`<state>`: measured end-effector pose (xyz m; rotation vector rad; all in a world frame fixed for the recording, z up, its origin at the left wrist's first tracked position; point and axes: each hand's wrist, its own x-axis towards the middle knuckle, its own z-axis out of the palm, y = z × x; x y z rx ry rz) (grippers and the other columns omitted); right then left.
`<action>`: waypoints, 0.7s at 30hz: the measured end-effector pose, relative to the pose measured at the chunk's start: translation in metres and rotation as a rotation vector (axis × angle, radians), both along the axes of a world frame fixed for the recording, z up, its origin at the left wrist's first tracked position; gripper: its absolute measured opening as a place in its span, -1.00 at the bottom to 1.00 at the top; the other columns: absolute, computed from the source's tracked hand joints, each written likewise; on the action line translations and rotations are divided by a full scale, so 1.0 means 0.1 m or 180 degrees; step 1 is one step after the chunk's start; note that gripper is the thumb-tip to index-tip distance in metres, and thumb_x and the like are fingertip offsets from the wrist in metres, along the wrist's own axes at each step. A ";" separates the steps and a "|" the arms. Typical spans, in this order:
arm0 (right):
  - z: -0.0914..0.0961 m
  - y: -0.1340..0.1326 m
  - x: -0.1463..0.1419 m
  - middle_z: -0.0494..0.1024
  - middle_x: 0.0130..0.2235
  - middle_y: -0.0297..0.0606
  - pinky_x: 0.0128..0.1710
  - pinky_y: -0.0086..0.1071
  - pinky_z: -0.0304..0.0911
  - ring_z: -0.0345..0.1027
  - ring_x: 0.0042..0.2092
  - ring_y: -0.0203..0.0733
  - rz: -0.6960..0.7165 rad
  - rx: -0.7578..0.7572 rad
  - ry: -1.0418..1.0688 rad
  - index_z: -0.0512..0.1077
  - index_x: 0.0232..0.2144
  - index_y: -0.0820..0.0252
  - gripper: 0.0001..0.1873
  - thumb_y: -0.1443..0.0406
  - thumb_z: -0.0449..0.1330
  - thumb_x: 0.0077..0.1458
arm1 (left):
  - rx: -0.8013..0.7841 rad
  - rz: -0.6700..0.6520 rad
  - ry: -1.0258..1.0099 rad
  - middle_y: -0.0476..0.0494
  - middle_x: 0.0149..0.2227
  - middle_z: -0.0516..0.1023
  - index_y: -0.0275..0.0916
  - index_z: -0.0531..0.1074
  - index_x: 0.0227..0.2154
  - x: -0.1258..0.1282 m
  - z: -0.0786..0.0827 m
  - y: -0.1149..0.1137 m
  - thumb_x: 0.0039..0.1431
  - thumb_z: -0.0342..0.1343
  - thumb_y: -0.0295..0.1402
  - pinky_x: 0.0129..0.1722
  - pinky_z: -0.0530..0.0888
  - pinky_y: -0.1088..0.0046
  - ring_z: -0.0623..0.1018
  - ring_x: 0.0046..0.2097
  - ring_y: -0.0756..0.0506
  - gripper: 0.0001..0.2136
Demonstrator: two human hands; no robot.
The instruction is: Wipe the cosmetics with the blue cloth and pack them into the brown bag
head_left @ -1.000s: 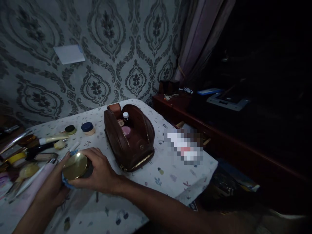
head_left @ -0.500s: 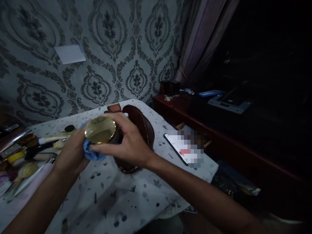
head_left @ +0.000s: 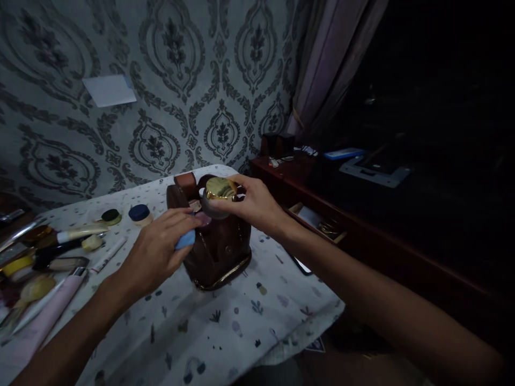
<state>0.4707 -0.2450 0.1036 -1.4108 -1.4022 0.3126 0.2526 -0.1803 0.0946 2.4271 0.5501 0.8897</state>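
Left to right: two small jars, one dark-lidded jar (head_left: 111,217) and one blue-lidded jar (head_left: 140,214), upright on the worktop (head_left: 225,343); left hand (head_left: 155,244), gripping one blue cloth (head_left: 185,239); one open brown bag (head_left: 233,260); one gold-lidded jar (head_left: 219,201) at its mouth, lid up, axis near vertical, gripped by the right hand (head_left: 257,203)

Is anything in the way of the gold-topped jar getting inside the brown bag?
Nothing I can see. The right hand holds the gold-topped jar at the open mouth of the brown bag. The left hand, with a blue cloth, is by its left edge. A pink thing sits inside.
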 end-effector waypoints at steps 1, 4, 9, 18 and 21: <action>0.01 0.00 0.00 0.55 -0.33 -0.31 -0.26 -0.37 0.24 0.40 -0.26 -0.19 -0.0050 -0.0149 -0.0213 0.54 -0.30 0.25 -0.63 0.13 0.41 -0.11 | 0.0323 -0.0111 0.0170 -0.17 -0.02 0.62 -0.14 0.60 -0.13 -0.05 -0.04 0.00 0.06 0.16 -0.49 0.24 0.36 0.11 0.47 0.19 -0.30 -0.69; 0.04 0.00 -0.03 0.53 -0.34 -0.32 -0.32 -0.42 0.17 0.36 -0.31 -0.24 -0.0096 -0.0407 -0.0723 0.51 -0.30 0.27 -0.62 0.13 0.41 -0.11 | 0.1157 -0.0219 0.0416 -0.17 0.07 0.57 -0.13 0.48 0.03 -0.18 -0.12 0.00 0.22 0.03 -0.48 0.22 0.40 0.11 0.44 0.22 -0.24 -0.65; 0.14 0.04 -0.13 0.54 -0.32 -0.28 -0.36 -0.44 0.12 0.38 -0.31 -0.24 -0.0040 -0.0794 -0.1417 0.50 -0.24 0.28 -0.63 0.16 0.39 -0.07 | 0.1634 -0.0170 0.0259 -0.19 0.10 0.55 -0.17 0.40 0.07 -0.24 -0.17 -0.02 0.28 0.02 -0.46 0.20 0.44 0.17 0.46 0.21 -0.21 -0.68; 0.15 0.34 -0.36 0.59 -0.31 -0.23 -0.38 -0.47 0.26 0.52 -0.24 -0.12 0.0695 -0.2623 -0.2337 0.53 -0.10 0.24 -0.53 0.21 0.38 -0.10 | 0.1505 -0.0113 0.0065 -0.23 0.09 0.55 -0.19 0.41 0.06 -0.23 -0.25 -0.03 0.27 0.03 -0.51 0.18 0.45 0.16 0.45 0.21 -0.22 -0.68; 0.07 0.44 -0.39 0.62 -0.27 -0.22 -0.32 -0.46 0.34 0.55 -0.22 -0.09 0.0612 -0.3008 -0.2421 0.53 -0.06 0.19 -0.50 0.27 0.39 -0.12 | 0.1464 -0.0092 0.0025 -0.22 0.10 0.55 -0.19 0.41 0.05 -0.22 -0.27 -0.04 0.29 0.03 -0.49 0.17 0.45 0.16 0.44 0.22 -0.23 -0.70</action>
